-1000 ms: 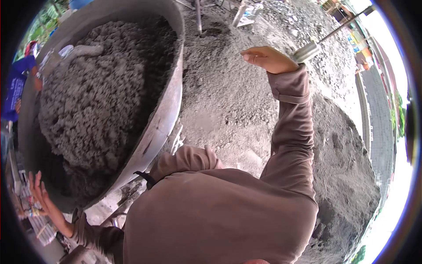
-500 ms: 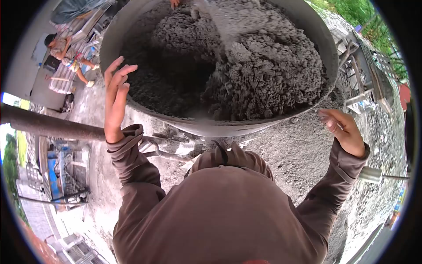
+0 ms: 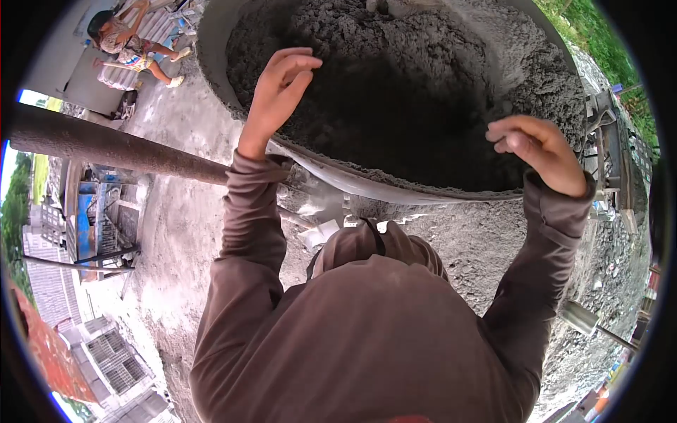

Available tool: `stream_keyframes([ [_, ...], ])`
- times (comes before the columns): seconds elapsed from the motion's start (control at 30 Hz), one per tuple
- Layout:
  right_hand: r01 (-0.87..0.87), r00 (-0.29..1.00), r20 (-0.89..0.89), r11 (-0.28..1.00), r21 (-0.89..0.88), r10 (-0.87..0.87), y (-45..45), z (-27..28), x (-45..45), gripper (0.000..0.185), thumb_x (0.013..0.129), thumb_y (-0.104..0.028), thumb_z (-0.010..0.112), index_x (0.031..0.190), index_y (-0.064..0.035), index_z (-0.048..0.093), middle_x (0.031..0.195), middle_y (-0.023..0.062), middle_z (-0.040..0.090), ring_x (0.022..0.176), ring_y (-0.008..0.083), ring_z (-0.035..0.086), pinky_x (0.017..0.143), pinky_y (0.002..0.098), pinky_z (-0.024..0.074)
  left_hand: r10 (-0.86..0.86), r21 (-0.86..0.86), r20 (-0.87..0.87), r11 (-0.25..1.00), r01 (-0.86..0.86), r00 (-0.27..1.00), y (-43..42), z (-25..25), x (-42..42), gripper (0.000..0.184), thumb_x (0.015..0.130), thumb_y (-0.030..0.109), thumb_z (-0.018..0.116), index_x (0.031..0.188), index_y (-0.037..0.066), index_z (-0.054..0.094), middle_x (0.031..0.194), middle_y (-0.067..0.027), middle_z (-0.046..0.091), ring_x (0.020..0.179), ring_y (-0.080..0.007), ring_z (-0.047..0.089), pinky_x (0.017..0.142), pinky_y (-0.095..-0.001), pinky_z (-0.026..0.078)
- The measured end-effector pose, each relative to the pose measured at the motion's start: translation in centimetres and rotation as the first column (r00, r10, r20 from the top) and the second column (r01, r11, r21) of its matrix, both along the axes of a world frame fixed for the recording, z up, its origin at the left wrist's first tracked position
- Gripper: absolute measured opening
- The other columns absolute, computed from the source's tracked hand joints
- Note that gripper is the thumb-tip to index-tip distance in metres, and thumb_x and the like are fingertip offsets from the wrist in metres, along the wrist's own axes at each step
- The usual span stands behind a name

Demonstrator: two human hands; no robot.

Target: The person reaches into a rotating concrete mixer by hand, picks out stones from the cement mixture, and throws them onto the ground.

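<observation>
Both of my hands are raised over the near rim of a big round metal tub (image 3: 367, 185). Clumpy grey mix (image 3: 437, 42) lies inside it, with a dark shadowed area in the middle. My left hand (image 3: 281, 90) is above the tub's left edge, fingers apart and slightly curled, holding nothing. Over the tub's right side, my right hand (image 3: 539, 149) has bent fingers with the thumb set off from them, and nothing shows in it. Neither hand appears to touch the mix.
A thick brown pole (image 3: 120, 148) runs from the left toward my left forearm. A person (image 3: 123, 42) is at the upper left. Blue-painted frames (image 3: 88, 218) stand left; a shovel-like metal tool (image 3: 582, 317) lies right. Gravel (image 3: 606, 282) covers the right side.
The view has swung so the tub, once at the left, now lies ahead. My hands have come closer together over its near rim. The hand seen at the tub's far edge is gone.
</observation>
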State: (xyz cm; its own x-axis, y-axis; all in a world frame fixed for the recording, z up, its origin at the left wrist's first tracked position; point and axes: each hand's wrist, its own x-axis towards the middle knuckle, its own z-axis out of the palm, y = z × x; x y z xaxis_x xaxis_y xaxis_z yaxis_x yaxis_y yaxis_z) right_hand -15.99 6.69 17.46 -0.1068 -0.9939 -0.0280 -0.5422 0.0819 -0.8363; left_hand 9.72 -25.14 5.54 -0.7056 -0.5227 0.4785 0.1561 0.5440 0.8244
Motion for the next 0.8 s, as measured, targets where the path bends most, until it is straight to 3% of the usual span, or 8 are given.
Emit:
stream_keyframes([
  [0.27,0.123,0.992,0.004,0.976,0.179,-0.126,-12.0,-8.3,-6.0,0.044,0.097,-0.041,0.052,0.115,-0.0019,0.063,0.1,0.0073,0.068,0.083,0.0125,0.064,0.073,0.0262,0.0508,-0.27,-0.079,-0.097,0.962,0.263,0.958,1.6,7.3,-10.7,0.027,0.097,0.014,0.052,0.079,0.002,0.068,0.101,-0.0078,0.059,0.093,-0.0188,0.058,0.078,-0.0285,0.046],
  [0.33,0.174,0.985,-0.065,0.924,0.341,-0.162,-13.1,-11.9,-7.3,0.043,0.095,-0.041,0.054,0.112,-0.0023,0.064,0.098,0.0067,0.068,0.081,0.0128,0.064,0.07,0.0252,0.0502,-0.182,-0.123,0.149,0.972,0.201,0.972,0.2,4.7,-13.8,0.018,0.091,0.021,0.06,0.094,0.006,0.069,0.094,-0.0059,0.062,0.085,-0.0125,0.061,0.074,-0.0273,0.048],
  [0.43,0.163,0.987,-0.071,0.869,0.468,-0.146,-11.7,-21.5,-9.6,0.044,0.094,-0.042,0.057,0.111,-0.0013,0.064,0.097,0.0078,0.068,0.083,0.017,0.065,0.073,0.0307,0.0513,-0.086,-0.279,0.18,0.951,0.135,0.98,-2.1,-5.8,-16.7,0.027,0.09,0.03,0.056,0.101,0.008,0.068,0.101,-0.0142,0.061,0.097,-0.0325,0.06,0.086,-0.0409,0.048],
  [0.5,0.154,0.988,-0.06,0.853,0.499,-0.143,-10.6,-23.7,-10.3,0.044,0.093,-0.041,0.059,0.111,-0.001,0.064,0.097,0.009,0.068,0.087,0.0202,0.065,0.077,0.0326,0.0514,0.302,-0.456,0.86,0.816,0.355,0.411,-1.3,-8.8,-15.1,0.041,0.094,0.032,0.044,0.127,0.011,0.057,0.13,-0.016,0.053,0.122,-0.0356,0.05,0.102,-0.0446,0.041],
  [0.57,0.255,0.746,-0.498,0.501,0.827,0.442,-9.5,-21.4,-8.5,0.043,0.092,-0.038,0.061,0.111,-0.0003,0.064,0.102,0.0139,0.069,0.094,0.028,0.066,0.082,0.0364,0.0508,0.152,-0.263,0.949,0.867,0.424,0.277,-2.8,-9.6,-15.7,0.043,0.094,0.031,0.043,0.131,0.012,0.054,0.136,-0.0159,0.049,0.124,-0.0364,0.048,0.103,-0.0444,0.04],
  [0.6,0.251,0.748,-0.493,0.497,0.83,0.445,-9.5,-20.8,-9.0,0.043,0.092,-0.038,0.061,0.111,-0.0003,0.064,0.102,0.0139,0.069,0.094,0.028,0.066,0.082,0.0364,0.0508,0.029,-0.1,0.987,0.885,0.455,0.16,-4.0,-9.4,-16.2,0.046,0.094,0.031,0.043,0.135,0.014,0.052,0.141,-0.0158,0.045,0.126,-0.0373,0.046,0.103,-0.0441,0.04],
  [0.67,0.19,0.938,-0.345,0.869,0.458,-0.024,-9.4,-20.2,-10.0,0.043,0.091,-0.037,0.061,0.113,-0.0003,0.064,0.107,0.0181,0.068,0.103,0.0321,0.063,0.088,0.0388,0.0487,0.016,-0.188,0.916,0.9,0.394,0.4,-3.6,-8.2,-15.8,0.046,0.093,0.029,0.043,0.136,0.013,0.051,0.141,-0.0149,0.046,0.125,-0.0353,0.047,0.103,-0.0439,0.04],
  [0.8,0.269,0.921,-0.367,0.897,0.35,-0.132,-11.7,-19.6,-10.8,0.042,0.091,-0.036,0.06,0.115,-0.003,0.064,0.111,0.0169,0.067,0.108,0.0328,0.061,0.091,0.0399,0.0472,0.07,-0.191,0.941,0.919,0.346,0.332,-3.6,-7.7,-16.8,0.046,0.092,0.031,0.042,0.133,0.013,0.053,0.133,-0.0135,0.054,0.123,-0.033,0.05,0.102,-0.0439,0.041],
])
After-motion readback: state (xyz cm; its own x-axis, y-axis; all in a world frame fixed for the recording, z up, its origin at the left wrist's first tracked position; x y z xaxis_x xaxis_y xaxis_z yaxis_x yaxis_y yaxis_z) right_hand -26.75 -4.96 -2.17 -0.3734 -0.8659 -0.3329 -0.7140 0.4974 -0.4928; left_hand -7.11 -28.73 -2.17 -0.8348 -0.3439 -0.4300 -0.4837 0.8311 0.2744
